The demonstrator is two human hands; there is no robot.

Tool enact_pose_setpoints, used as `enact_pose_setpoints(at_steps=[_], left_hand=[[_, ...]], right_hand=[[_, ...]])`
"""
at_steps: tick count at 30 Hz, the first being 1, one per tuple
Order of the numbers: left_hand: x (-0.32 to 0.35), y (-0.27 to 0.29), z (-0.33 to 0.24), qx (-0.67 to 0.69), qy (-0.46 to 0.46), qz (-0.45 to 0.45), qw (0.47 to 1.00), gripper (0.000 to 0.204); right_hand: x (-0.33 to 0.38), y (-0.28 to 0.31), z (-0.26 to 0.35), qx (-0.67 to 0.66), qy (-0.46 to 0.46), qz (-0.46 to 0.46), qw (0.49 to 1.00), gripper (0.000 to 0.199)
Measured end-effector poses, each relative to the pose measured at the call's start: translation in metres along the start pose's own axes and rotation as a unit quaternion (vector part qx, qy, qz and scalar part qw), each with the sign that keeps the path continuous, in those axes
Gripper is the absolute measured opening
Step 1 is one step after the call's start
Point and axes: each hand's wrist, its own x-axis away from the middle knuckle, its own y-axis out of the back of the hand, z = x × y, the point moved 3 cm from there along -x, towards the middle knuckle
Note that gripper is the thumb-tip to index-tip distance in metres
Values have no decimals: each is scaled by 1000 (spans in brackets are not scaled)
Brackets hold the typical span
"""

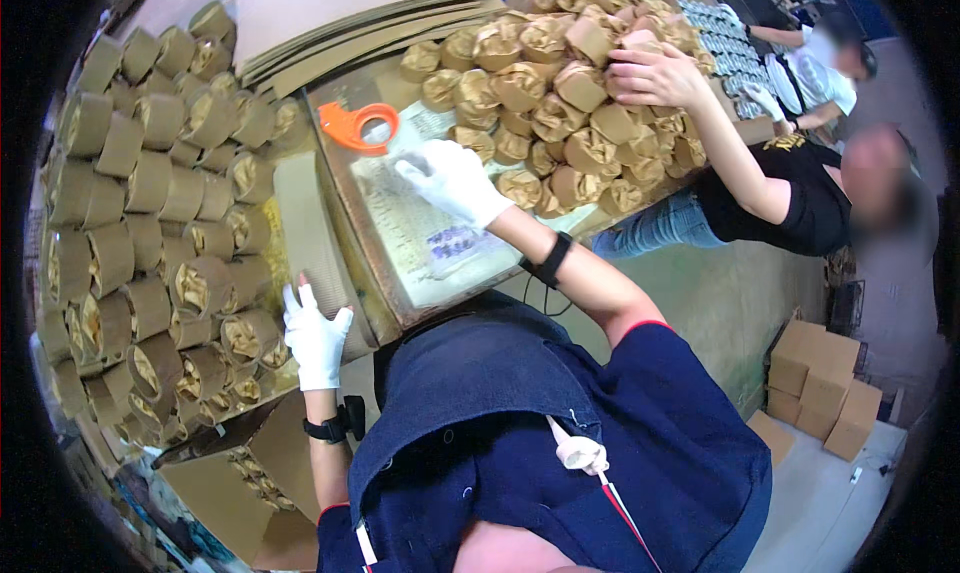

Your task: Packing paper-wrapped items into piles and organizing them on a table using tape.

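**Gloved hands over the counter, between two heaps of paper cups**

On your far left, brown paper-lined cups (pixel 150 233) lie stacked in a dense bank, too many to count, well over fifty; their open mouths face mostly right, toward you. Below them an open carton (pixel 250 473) holds more of the same.

Your left hand (pixel 315 338), in a white glove, rests on a flat cardboard piece (pixel 305 233) just beside that bank. Its fingers (pixel 300 298) are spread and point away from you; they hold nothing. The nearest cups lie just left of them, so this hand is the nearer one to the stack.

Further right, one orange tape dispenser (pixel 355 125) sits on the counter (pixel 400 303), beyond a printed sheet (pixel 420 228) under the glass.

Your right hand (pixel 455 181), also gloved, reaches over that sheet. Its fingers point up and left toward the dispenser, loosely open, gripping nothing. The dispenser lies just beyond the fingertips, near but apart.

To the right, a second heap of cups (pixel 560 93), several dozen, covers the far counter. A co-worker's bare hand (pixel 655 73) rests on it. At far right, about five small cartons (pixel 825 383) stand on the floor.
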Motion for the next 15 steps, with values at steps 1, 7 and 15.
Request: enact_pose_setpoints(at_steps=[1,7,15], left_hand=[[2,-15,4,-1,-7,-2,1000,92],[-1,-47,17,54,-10,-58,997,103],[3,-11,-13,16,46,-49,998,85]], right_hand=[[8,26,0,2,-2,-6,1000,28],[29,179,-48,-422,-140,-131,886,31],[29,332,-129,-97,-141,-379,910,41]])
